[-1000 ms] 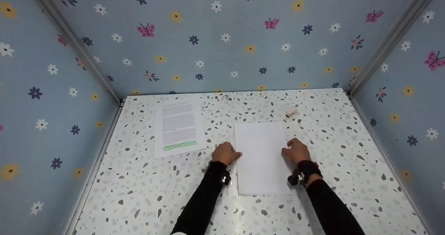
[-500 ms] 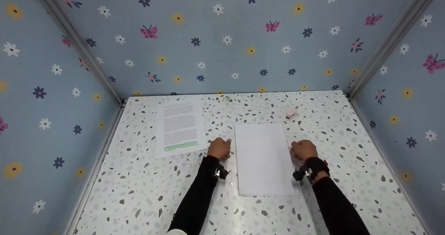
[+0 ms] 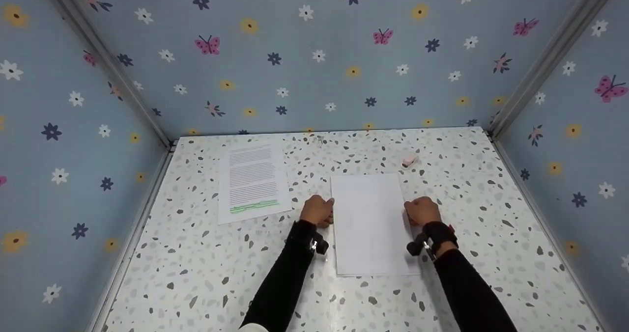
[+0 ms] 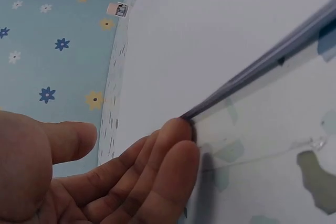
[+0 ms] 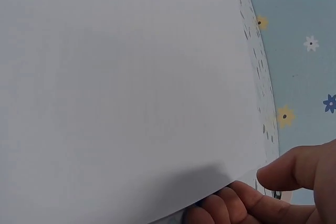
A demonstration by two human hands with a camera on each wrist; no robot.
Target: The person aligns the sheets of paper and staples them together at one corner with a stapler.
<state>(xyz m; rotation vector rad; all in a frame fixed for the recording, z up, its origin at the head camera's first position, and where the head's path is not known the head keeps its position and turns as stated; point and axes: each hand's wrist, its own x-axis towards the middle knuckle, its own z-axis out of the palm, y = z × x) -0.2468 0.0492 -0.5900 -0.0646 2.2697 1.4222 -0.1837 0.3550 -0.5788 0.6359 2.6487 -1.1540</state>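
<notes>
Both hands work under the long edges of a blank sheet (image 3: 371, 221) lying mid-table (image 3: 196, 283). Head view: left hand (image 3: 317, 210) and right hand (image 3: 421, 210) flank it. Left wrist view: fingertips (image 4: 176, 140) meet the edge. Right wrist view: fingers (image 5: 226, 205) curl beneath, thumb apart. Lifting seems underway; next, a level, even raise.

Staged booth: floral wallpaper walls (image 3: 314, 52), terrazzo tabletop (image 3: 206, 273)
</notes>
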